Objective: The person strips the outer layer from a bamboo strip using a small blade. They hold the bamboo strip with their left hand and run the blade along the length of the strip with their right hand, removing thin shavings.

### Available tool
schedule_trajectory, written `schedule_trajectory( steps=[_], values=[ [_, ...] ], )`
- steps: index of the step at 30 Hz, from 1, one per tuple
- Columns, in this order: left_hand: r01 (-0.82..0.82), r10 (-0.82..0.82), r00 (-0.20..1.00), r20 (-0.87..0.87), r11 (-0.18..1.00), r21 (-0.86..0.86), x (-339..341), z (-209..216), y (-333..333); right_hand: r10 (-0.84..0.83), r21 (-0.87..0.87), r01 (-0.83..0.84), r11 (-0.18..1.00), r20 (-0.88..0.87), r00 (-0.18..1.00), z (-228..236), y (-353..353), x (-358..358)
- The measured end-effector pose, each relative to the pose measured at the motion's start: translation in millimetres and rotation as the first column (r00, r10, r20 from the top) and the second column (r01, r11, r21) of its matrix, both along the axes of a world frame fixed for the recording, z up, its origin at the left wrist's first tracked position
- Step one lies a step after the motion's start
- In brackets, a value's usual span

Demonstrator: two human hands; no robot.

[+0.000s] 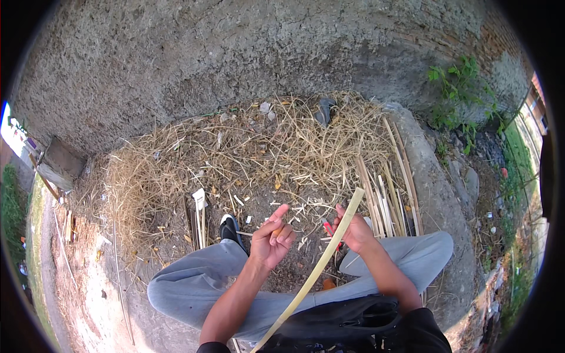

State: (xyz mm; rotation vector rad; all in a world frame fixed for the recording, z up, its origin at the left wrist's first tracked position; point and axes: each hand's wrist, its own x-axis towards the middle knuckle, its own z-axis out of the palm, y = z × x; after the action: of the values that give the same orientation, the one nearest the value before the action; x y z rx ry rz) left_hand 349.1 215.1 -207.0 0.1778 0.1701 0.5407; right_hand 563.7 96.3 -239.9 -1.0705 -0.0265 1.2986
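Observation:
My left hand (272,241) is raised in front of my lap, palm up. Its index finger is stretched out and the other fingers are loosely curled, with nothing visible in them. A long, pale, flat bamboo strip (318,266) slants from the lower edge up to my right hand (356,233). That hand is closed at the strip's upper part, its fingers partly hidden behind it. Beside those fingers shows a small red and black tool (328,227), mostly covered; whether the hand holds it too, I cannot tell.
Several long strips (382,206) lie by my right knee, and a few more (201,220) beside my left foot in a dark sandal (229,226). Dry straw and shavings (294,141) cover the ground before a rough wall (235,53). A green plant (462,88) grows at the right.

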Motion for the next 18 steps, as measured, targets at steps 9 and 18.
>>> schedule_trajectory(
  steps=[9, 18],
  values=[
    [0.129, 0.075, 0.923, -0.377, 0.863, 0.488, 11.3, -4.4, -13.2, 0.136, 0.024, -0.143, 0.989, 0.189, 0.973, 6.2, -2.7, -17.1],
    [0.270, -0.043, 0.895, -0.444, 0.843, 0.465, 17.0, -11.5, -22.2, 0.208, 0.142, -0.325, 0.935, 0.522, 0.827, 17.7, -4.6, -35.1]
  ],
)
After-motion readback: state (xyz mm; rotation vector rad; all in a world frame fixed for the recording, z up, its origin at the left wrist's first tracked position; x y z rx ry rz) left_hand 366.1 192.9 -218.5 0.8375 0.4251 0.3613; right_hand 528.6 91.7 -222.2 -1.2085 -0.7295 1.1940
